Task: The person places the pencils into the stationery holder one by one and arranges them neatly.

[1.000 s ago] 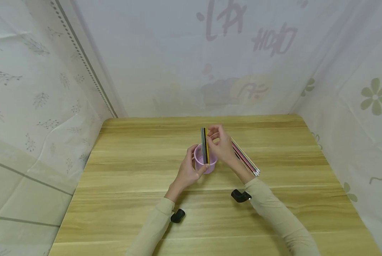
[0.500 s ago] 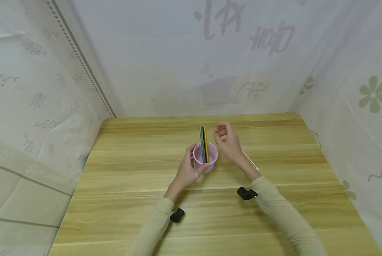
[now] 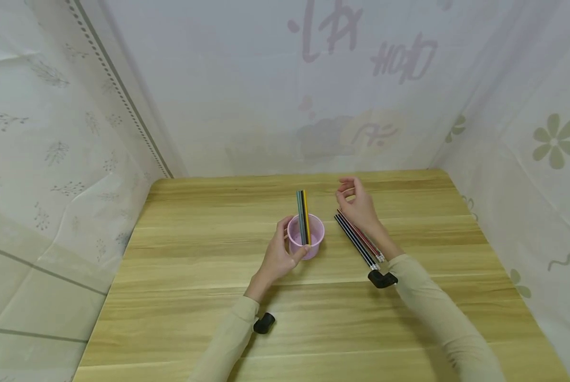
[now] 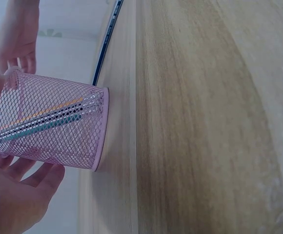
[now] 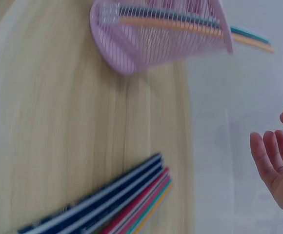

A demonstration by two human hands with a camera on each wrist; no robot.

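A pink mesh pencil cup stands on the table, its wall visible from the side in the left wrist view. My left hand grips it, thumb at the near rim and fingers around the far side. Several pencils, grey-green, black and yellow, lean inside with their upper ends above the rim. To the right of the cup, my right hand hovers with loosely bent fingers and nothing between them. Below it lie dark pencils and red ones, side by side on the table.
The wooden table ends at a back edge just beyond the right hand. Pale printed curtains hang behind it and along both sides. Black wrist cameras stick out from both sleeves. In the right wrist view, teal and orange pencils lie beside the red ones.
My right hand has moved away from the cup to the right, over the pencils on the table. The left hand and the cup have stayed nearly in place.
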